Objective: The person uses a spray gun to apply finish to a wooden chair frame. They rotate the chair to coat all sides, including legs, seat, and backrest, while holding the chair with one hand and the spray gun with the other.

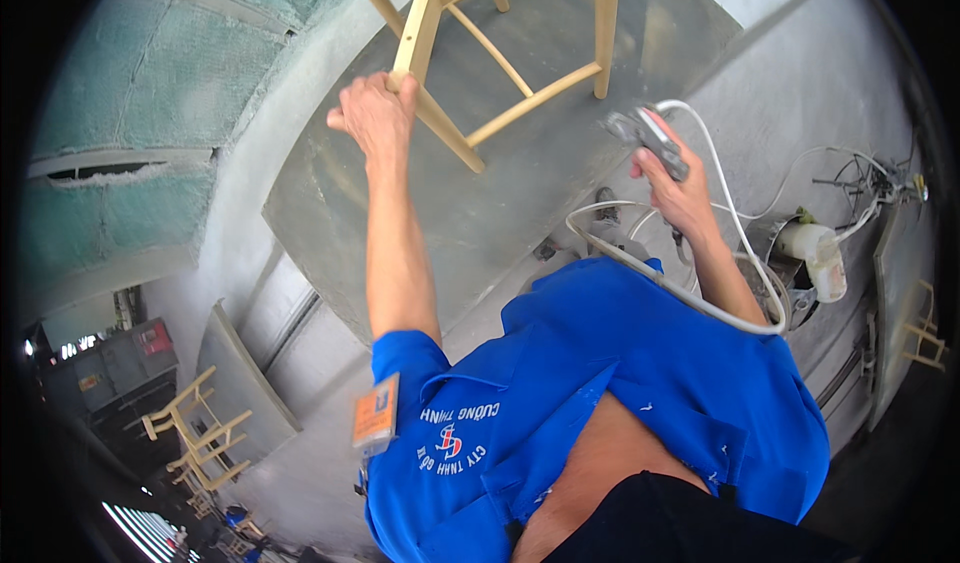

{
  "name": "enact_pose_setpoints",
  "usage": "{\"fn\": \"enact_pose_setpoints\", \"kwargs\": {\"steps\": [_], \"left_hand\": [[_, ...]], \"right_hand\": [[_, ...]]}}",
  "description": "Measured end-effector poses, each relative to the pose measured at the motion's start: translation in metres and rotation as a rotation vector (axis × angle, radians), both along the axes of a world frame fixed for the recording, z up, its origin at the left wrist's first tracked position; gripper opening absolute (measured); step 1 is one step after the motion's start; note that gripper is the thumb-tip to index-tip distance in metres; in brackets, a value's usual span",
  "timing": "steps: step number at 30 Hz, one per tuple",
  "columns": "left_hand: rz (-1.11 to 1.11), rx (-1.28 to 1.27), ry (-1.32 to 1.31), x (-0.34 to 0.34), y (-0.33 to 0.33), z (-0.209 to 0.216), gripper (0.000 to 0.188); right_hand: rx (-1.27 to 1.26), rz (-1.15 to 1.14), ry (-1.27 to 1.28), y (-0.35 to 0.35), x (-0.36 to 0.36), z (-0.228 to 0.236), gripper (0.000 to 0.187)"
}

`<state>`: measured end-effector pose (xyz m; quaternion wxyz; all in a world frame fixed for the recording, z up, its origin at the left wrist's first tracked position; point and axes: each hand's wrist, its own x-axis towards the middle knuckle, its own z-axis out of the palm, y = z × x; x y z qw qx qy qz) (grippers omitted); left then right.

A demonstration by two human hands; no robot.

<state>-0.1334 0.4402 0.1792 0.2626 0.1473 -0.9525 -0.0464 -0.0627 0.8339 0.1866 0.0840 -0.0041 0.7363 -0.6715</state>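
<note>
A pale wooden chair frame [535, 100] stands on a grey metal board [330, 203] in front of me. My left hand [377, 115] grips the near left part of the frame, its fingers wrapped round the wood. To the right, clear of the chair, my right hand [682, 188] is closed round a grey spray gun [655, 143], whose nozzle points up and left toward the frame. A pale hose [712, 163] runs from the gun and loops down beside my right forearm.
A white plastic container [815, 261] with hoses stands on the right. Teal filter panels [180, 73] line the left wall. More wooden chair frames [200, 428] stand at the lower left, and another frame [925, 338] is at the far right.
</note>
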Motion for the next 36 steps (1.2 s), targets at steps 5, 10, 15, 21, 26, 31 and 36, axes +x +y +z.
{"fn": "enact_pose_setpoints", "kwargs": {"steps": [5,10,15,21,26,31,36], "left_hand": [[0.001,-0.01,-0.019,0.027,0.027,0.004,0.036],[0.004,-0.066,-0.141,0.022,0.034,0.015,0.034],[0.007,-0.054,-0.194,0.014,0.039,0.019,0.036],[0.028,-0.071,-0.217,0.008,0.047,0.02,0.036],[-0.011,-0.021,-0.18,0.005,0.053,0.019,0.037],[-0.021,-0.053,-0.258,0.0,0.057,0.026,0.039],[-0.017,-0.196,-0.356,-0.003,0.064,0.033,0.045]], "right_hand": [[0.149,-0.031,0.298,-0.066,-0.057,-0.057,0.053],[0.195,-0.008,0.399,-0.143,-0.122,-0.101,0.049],[0.136,0.136,0.284,-0.174,-0.138,-0.114,0.051],[0.146,-0.221,0.337,-0.153,-0.167,-0.108,0.049],[0.14,-0.326,0.328,-0.113,-0.166,-0.105,0.049],[-0.06,-0.276,0.127,-0.082,-0.128,-0.113,0.051],[-0.214,-0.203,-0.148,-0.078,-0.116,-0.134,0.052]]}}
